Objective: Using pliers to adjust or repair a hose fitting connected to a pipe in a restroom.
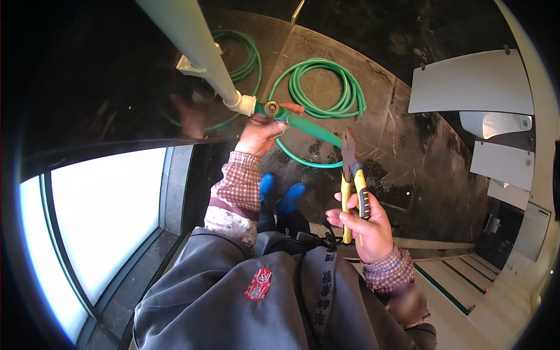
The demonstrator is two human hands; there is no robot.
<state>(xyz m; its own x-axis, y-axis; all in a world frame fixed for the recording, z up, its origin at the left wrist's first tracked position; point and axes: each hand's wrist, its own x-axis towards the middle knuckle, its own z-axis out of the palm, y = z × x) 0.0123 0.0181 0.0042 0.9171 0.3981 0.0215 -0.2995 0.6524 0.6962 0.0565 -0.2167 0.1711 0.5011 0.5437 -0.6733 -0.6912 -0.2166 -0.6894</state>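
Dark floor (385, 122) is overhung by yellow-handled pliers (359, 182), gripped in the curled fingers of the right hand (373, 230). Beyond, a green hose (314, 130) is pinched near its brass fitting (272, 109) by the fingers of the left hand (258, 136), apparently being steadied; firm holding seems called for. Farther off, a white urinal's contents cannot be told.

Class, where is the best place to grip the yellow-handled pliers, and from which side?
Best by both yellow handles, where the right hand holds them, probably from the lower right: the long handles point down the picture, the metal head up and away.
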